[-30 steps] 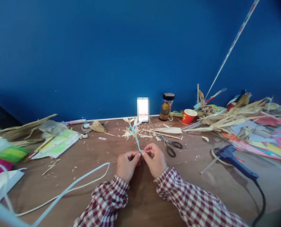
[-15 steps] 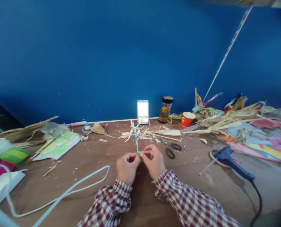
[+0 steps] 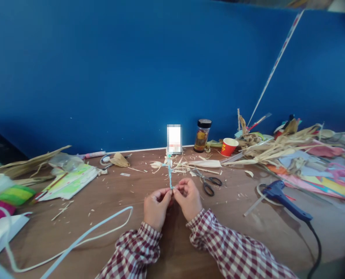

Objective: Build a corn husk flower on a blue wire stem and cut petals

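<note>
Both of my hands meet over the middle of the brown table. My left hand and my right hand each pinch the lower end of a thin stem wrapped in light blue tape. The stem stands upright and carries pale corn-husk petals at its top. Checked red-and-white sleeves cover both forearms.
Black-handled scissors lie just right of my hands, a blue glue gun with its cord farther right. A red paper cup, a dark-lidded jar and a heap of husk strips sit at the back. A pale blue ribbon loops at the front left.
The stem has swung from leaning left to standing nearly upright, and its petals have turned. My hands stay pinched together at its base.
</note>
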Action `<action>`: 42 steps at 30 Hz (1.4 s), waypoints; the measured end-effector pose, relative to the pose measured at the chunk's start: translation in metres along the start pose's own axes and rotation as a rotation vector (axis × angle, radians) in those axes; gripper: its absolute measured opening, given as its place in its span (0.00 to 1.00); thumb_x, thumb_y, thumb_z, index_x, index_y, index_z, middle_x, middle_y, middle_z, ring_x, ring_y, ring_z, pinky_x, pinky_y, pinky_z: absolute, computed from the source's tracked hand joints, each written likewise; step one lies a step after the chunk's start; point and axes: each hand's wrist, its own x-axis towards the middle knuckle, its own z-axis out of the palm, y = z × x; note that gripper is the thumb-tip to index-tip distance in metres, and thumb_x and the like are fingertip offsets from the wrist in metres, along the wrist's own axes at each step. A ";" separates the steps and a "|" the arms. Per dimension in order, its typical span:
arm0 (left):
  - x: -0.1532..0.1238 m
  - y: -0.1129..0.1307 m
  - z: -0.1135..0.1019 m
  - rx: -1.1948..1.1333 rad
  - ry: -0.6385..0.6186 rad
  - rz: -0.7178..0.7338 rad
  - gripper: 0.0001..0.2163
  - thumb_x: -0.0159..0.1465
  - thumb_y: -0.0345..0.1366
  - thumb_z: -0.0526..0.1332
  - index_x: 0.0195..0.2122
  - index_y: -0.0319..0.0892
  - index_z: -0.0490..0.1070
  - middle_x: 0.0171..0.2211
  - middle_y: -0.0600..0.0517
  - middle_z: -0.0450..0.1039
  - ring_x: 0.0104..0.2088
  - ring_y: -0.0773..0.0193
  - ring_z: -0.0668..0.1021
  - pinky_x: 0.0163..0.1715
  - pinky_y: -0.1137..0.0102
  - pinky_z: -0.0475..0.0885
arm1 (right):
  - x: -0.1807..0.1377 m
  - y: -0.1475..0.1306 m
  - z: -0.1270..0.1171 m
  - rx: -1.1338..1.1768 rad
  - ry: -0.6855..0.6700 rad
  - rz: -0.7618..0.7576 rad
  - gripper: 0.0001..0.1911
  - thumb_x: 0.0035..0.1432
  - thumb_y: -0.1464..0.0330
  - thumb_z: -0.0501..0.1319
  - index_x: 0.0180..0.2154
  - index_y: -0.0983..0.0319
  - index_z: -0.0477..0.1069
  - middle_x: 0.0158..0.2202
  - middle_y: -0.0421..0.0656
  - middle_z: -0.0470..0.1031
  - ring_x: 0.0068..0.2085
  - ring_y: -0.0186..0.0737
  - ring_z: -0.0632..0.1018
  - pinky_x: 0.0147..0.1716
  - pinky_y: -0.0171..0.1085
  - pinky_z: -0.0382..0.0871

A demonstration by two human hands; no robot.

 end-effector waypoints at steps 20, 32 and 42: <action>-0.008 0.020 0.009 -0.225 0.042 -0.225 0.14 0.41 0.37 0.70 0.27 0.36 0.72 0.26 0.51 0.75 0.25 0.70 0.75 0.24 0.77 0.71 | -0.002 -0.005 0.002 0.086 -0.004 0.074 0.12 0.45 0.70 0.60 0.32 0.60 0.58 0.25 0.36 0.71 0.26 0.34 0.74 0.28 0.35 0.70; -0.004 0.015 0.005 -0.189 0.000 -0.218 0.15 0.42 0.38 0.70 0.28 0.36 0.74 0.26 0.49 0.77 0.25 0.68 0.76 0.24 0.77 0.71 | 0.000 0.000 0.000 0.050 -0.021 0.047 0.11 0.46 0.70 0.59 0.33 0.60 0.58 0.24 0.36 0.71 0.26 0.35 0.74 0.27 0.34 0.70; -0.001 0.014 0.000 -0.192 0.035 -0.163 0.16 0.42 0.39 0.70 0.29 0.35 0.74 0.25 0.50 0.76 0.25 0.68 0.76 0.23 0.77 0.71 | 0.007 0.000 -0.008 0.002 -0.142 0.159 0.13 0.50 0.61 0.59 0.34 0.64 0.72 0.26 0.42 0.75 0.26 0.35 0.74 0.20 0.31 0.65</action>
